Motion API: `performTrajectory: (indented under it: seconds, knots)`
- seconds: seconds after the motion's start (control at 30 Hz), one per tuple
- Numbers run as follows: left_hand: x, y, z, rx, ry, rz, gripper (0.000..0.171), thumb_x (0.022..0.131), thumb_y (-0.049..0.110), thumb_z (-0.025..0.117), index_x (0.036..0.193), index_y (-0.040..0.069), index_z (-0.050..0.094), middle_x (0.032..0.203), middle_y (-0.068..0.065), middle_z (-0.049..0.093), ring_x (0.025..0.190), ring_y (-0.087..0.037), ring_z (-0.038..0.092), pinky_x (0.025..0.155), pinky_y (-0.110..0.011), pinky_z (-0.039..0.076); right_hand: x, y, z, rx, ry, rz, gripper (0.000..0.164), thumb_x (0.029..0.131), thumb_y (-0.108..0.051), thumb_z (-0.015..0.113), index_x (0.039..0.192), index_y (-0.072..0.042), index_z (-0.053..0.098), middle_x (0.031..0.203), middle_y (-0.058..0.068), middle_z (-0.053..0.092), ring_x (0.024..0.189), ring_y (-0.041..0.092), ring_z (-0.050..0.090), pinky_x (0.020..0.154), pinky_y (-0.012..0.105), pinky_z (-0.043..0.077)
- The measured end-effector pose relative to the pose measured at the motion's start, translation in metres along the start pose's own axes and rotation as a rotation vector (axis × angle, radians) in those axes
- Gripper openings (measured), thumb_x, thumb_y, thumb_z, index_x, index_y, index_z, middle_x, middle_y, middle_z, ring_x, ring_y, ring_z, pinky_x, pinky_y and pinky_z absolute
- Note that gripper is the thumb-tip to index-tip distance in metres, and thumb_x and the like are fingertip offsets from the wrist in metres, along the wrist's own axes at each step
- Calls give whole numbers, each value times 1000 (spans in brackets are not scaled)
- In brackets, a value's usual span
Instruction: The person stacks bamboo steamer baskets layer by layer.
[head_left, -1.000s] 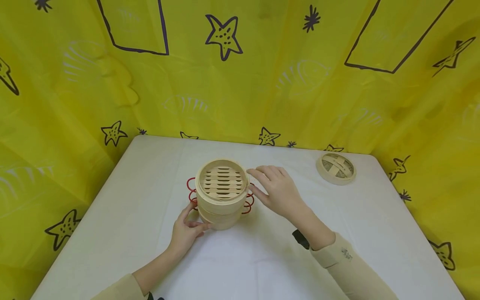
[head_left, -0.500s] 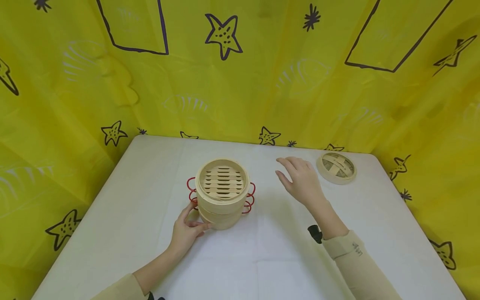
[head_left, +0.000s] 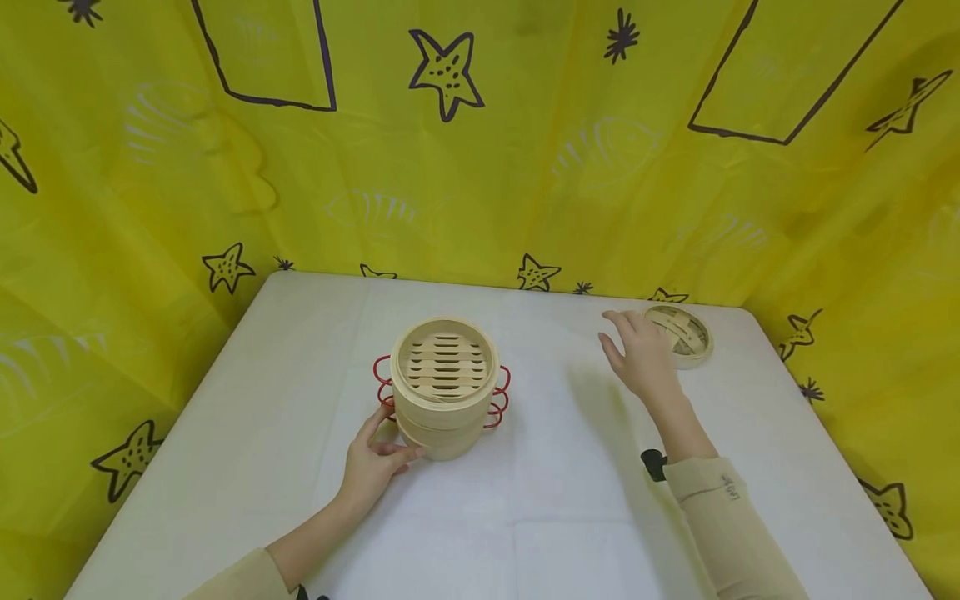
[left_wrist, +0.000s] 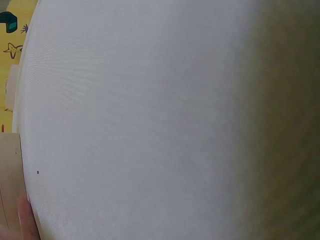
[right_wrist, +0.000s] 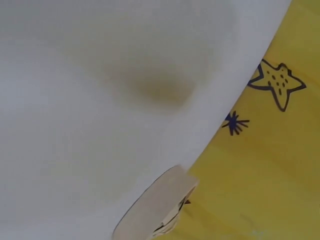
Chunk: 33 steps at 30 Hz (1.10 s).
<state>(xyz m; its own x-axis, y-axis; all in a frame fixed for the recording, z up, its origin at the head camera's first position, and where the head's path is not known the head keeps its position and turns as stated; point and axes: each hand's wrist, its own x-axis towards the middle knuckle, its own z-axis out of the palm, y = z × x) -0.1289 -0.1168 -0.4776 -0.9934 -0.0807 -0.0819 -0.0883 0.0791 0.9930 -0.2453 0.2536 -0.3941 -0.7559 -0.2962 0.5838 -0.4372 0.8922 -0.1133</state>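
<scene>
A stacked round bamboo steamer point(head_left: 444, 414) with slatted top and red looped handles on both sides stands upright on the white-covered table. At its lower left, my left hand point(head_left: 369, 471) holds the bottom tier, thumb against the front and fingers at the side by the red loops. In the left wrist view the thumb point(left_wrist: 27, 220) lies along the steamer's wall point(left_wrist: 10, 170). My right hand point(head_left: 643, 358) is in the air with fingers spread loosely and nothing in them. It overlaps the left edge of the round bamboo lid point(head_left: 697, 335), which lies at the back right.
The white table point(head_left: 555, 542) ends at a yellow curtain point(head_left: 480, 183) with starfish drawings, which hangs along the back and both sides. The lid point(right_wrist: 156, 205) lies near the table's far right corner, close to the curtain.
My right hand has left the steamer's right rim and moved rightward to the lid, uncovering the red loops there. The left hand and the steamer have stayed in place.
</scene>
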Motion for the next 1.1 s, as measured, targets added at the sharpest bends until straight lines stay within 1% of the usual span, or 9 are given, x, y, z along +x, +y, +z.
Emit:
performTrajectory:
  seconds: [0.13,0.27,0.5,0.63,0.7,0.83,0.93,1.03,1.1]
  knots:
    - [0,0,0,-6,-1,-8,83,68,-3,77,140,7,35,137,-11,39,58,-7,58,54,-23,54,-5,15,3,-37,20,16,32,82,-12,67,111,-1,58,99,19,60,86,36,57,73,51,45]
    - [0,-1,0,1,-1,-7,82,68,-3,77,139,7,36,135,-11,40,58,-7,59,54,-23,54,-10,30,5,-53,-5,63,31,83,-11,65,111,0,57,100,21,59,88,39,56,74,53,44]
    - [-1,0,0,20,7,-6,80,68,-2,77,137,7,38,132,-13,43,57,-8,59,54,-23,54,-18,51,3,-70,-158,240,33,87,-13,59,116,-1,52,116,23,53,105,44,48,87,61,36]
    - [-1,-2,0,23,16,-1,80,67,-2,78,137,6,39,129,-14,45,57,-9,59,54,-24,54,-23,59,2,-68,-218,312,36,88,-13,56,120,1,49,117,25,50,107,46,44,89,63,34]
    - [-1,-3,0,22,18,15,80,67,0,78,137,5,38,128,-14,46,57,-9,60,54,-24,54,-27,64,2,-74,-219,327,37,87,-13,56,120,3,49,117,27,48,108,46,43,89,64,34]
    - [-2,-6,0,8,20,114,80,66,5,80,135,4,40,125,-15,46,57,-8,59,52,-23,54,-32,71,4,-81,-206,345,38,86,-12,56,119,5,48,118,29,45,108,47,42,88,65,34]
    - [-3,-6,0,3,21,156,81,66,8,81,135,2,40,124,-16,46,56,-7,59,51,-22,53,-34,76,6,-73,-215,363,40,87,-12,56,120,6,46,121,30,43,109,49,41,88,65,33]
    - [-2,-5,0,8,20,110,81,66,5,80,136,4,39,127,-13,46,57,-8,59,52,-23,54,-37,79,9,-59,-233,386,39,88,-12,55,121,6,45,123,31,41,111,49,38,89,65,31]
    - [-1,-4,0,14,19,49,82,66,3,80,137,6,38,130,-12,45,57,-8,59,54,-24,54,-38,82,11,-50,-251,406,39,89,-13,54,122,6,44,125,30,39,113,50,37,90,64,30]
